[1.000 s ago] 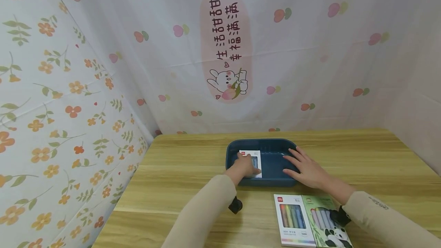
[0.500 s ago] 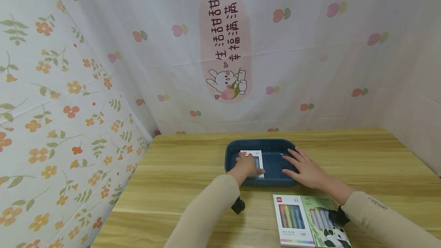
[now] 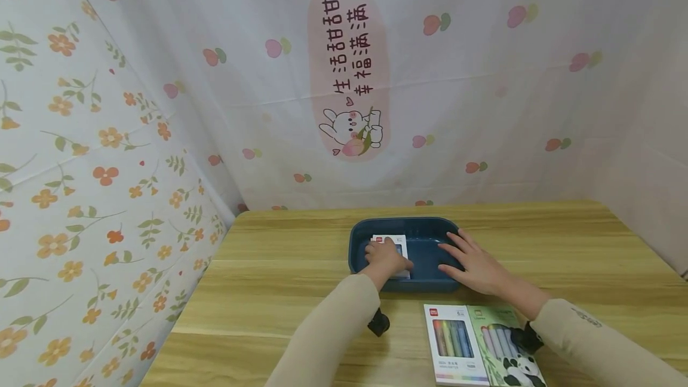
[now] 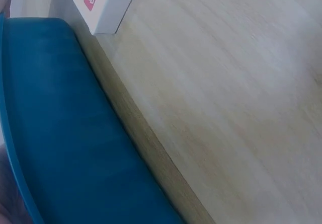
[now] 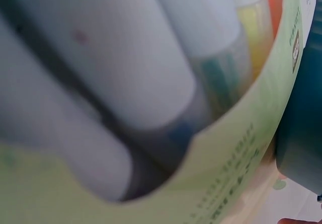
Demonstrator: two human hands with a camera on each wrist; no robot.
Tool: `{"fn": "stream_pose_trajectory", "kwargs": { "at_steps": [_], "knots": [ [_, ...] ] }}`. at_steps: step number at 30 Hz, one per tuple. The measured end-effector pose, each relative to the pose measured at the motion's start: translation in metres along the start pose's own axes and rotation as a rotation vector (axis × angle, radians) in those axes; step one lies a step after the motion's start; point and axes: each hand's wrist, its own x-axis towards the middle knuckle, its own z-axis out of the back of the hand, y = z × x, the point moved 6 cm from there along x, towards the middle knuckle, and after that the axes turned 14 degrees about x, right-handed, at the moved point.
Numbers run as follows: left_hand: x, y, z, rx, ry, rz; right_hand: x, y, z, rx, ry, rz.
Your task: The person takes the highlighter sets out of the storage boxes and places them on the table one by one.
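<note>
The tray (image 3: 427,264) sits on the table (image 3: 258,297) toward its far edge, with the back curtain (image 3: 484,94) hanging behind and the side curtain (image 3: 70,196) to the left. In the tray's left half lies a boxed crayon set (image 3: 402,245), under the left hand (image 3: 386,257); the right hand (image 3: 475,264) is at the tray's right end, its fingers over the inside. Before the tray, toward its right, a second crayon box (image 3: 455,348) lies just left of the marker box (image 3: 497,333). The right wrist camera (image 3: 528,339) is over the marker box's right side.
</note>
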Motion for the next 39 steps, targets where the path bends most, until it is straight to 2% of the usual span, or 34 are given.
{"fn": "stream_pose_trajectory", "kwargs": {
  "at_steps": [7, 15, 24, 29, 36, 39],
  "knots": [
    [0.000, 0.003, 0.004, -0.083, -0.004, 0.065, 0.001, 0.000, -0.001, 0.003, -0.007, 0.009],
    [0.005, 0.002, 0.003, -0.002, 0.001, 0.062, 0.001, -0.004, -0.001, -0.007, -0.013, 0.016],
    [0.003, 0.008, 0.006, -0.009, 0.037, 0.079, 0.001, -0.005, -0.002, -0.011, -0.013, 0.019],
    [0.003, 0.014, 0.003, -0.057, 0.080, 0.104, 0.002, -0.006, -0.003, -0.012, -0.015, 0.018],
    [0.001, 0.011, 0.003, -0.121, 0.053, 0.094, 0.002, -0.005, -0.003, -0.003, -0.012, 0.027],
    [0.009, 0.010, -0.001, -0.151, 0.048, 0.081, 0.002, -0.005, -0.003, -0.003, -0.012, 0.026]
  ]
}}
